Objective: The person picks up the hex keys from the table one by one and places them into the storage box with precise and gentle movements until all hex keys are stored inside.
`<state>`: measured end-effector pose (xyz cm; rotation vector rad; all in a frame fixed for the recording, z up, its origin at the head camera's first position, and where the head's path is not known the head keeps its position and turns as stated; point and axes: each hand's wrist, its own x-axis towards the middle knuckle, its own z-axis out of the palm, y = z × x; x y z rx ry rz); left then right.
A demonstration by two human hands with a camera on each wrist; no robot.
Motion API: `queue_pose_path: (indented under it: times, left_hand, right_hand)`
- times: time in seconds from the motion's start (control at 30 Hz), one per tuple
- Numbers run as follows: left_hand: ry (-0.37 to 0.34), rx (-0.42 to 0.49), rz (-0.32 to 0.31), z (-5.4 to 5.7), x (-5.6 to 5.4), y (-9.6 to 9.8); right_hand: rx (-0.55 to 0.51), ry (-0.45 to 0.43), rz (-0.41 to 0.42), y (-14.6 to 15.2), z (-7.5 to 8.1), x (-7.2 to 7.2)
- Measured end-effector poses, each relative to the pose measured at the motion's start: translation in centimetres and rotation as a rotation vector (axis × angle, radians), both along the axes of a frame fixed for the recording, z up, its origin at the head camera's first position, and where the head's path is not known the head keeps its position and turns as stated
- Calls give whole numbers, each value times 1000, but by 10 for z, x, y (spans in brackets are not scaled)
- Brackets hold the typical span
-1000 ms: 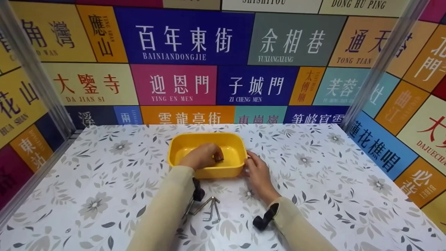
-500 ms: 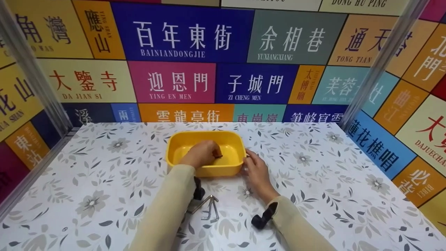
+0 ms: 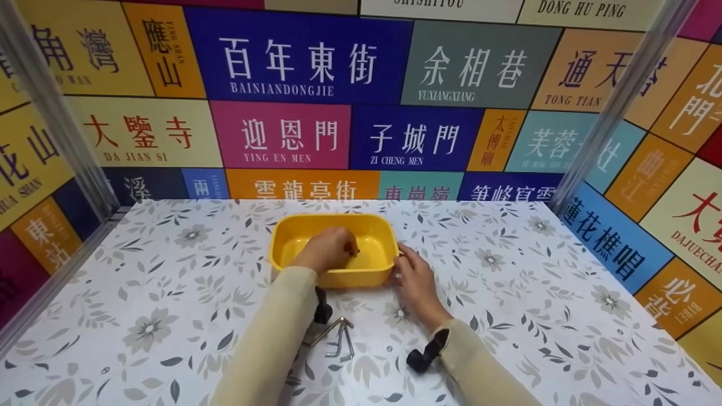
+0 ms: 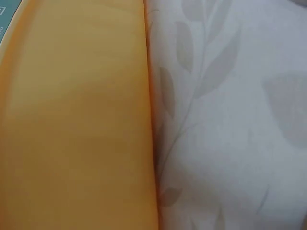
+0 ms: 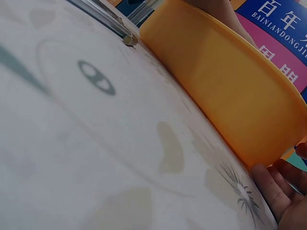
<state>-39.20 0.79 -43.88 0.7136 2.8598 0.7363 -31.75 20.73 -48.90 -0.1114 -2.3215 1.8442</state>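
Observation:
A yellow plastic container (image 3: 372, 276) stands on the flower-patterned cloth. My left hand (image 3: 327, 248) reaches down into it with curled fingers, pinching a small dark piece (image 3: 355, 253) whose kind is mostly hidden by the fingers. At the container's right front corner, my right hand (image 3: 416, 282) holds its side; in the right wrist view, the thumb and fingers (image 5: 271, 191) touch the yellow wall near the bottom. Several metal hex keys (image 3: 341, 341) lie on the cloth in front of the container, between the forearms. Only the container's outer wall (image 4: 81, 115) and cloth show in the left wrist view.
The patterned cloth (image 3: 507, 316) covers the tabletop. Colourful sign-printed panels (image 3: 282, 135) rise behind and at both sides, with clear-looking corner posts (image 3: 598, 124). Black wrist straps (image 3: 426, 352) are worn at both sleeve ends.
My left hand's fingers have shifted slightly inside the container, and less of the dark piece shows. My right hand keeps its place on the container's side. The head view wavers a little.

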Motion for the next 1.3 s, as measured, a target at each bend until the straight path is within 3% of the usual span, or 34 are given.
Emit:
queue_pose_path:
  times: [0.13, 0.33, 0.5, 0.8, 0.93, 1.1, 1.3]
  left_hand:
    - [29, 13, 9, 5, 2, -5]
    - [98, 55, 1, 22, 12, -11]
    - [148, 99, 0, 33, 34, -18]
    - [256, 155, 21, 37, 79, -46]
    - [248, 173, 34, 35, 94, -54]
    - [201, 185, 22, 21, 110, -61]
    - [143, 161, 67, 7, 122, -71]
  right_hand:
    - [-12, -8, 12, -1, -1, 0]
    - [-22, 11, 19, 1, -1, 1]
    - [-3, 7, 18, 3, 1, 0]
    - [29, -13, 18, 0, 2, -1]
    - [33, -24, 15, 1, 2, 1]
    - [37, -36, 19, 2, 1, 0]
    - [28, -31, 26, 0, 1, 0]
